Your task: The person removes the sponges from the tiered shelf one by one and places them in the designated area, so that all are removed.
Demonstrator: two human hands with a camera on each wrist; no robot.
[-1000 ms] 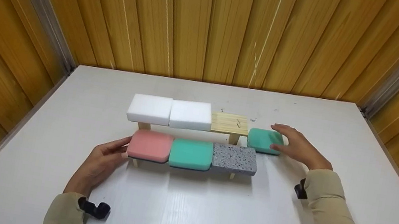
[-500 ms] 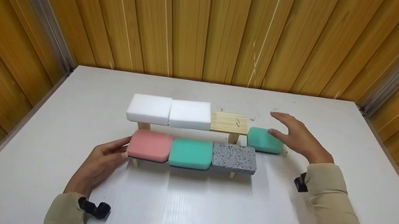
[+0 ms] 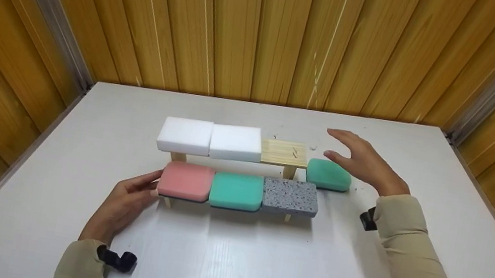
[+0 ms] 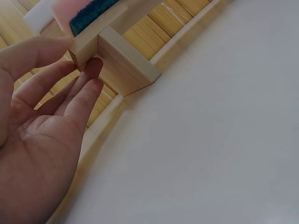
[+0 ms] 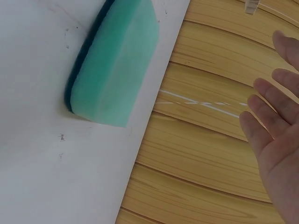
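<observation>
My left hand (image 3: pixel 123 204) grips the left end of a small wooden stand (image 4: pixel 128 60), its fingertips against the board's end in the left wrist view. Along the stand's front level lie a pink sponge (image 3: pixel 186 180), a green sponge (image 3: pixel 237 190) and a speckled grey sponge (image 3: pixel 290 196). Two white sponges (image 3: pixel 185 134) sit on the back level, beside a bare stretch of board (image 3: pixel 284 153). Another green sponge (image 3: pixel 328 175) lies on the table just right of the stand. Above and behind it my right hand (image 3: pixel 364 163) hovers, fingers spread and holding nothing.
The white table (image 3: pixel 226 266) runs to a back edge against a wood-patterned panel wall (image 3: pixel 265 31). Similar side walls stand left and right, with metal posts (image 3: pixel 51 5) at the corners.
My right hand has come off the loose green sponge, moving up and slightly left. That sponge stays on the table. The left hand has kept its place.
</observation>
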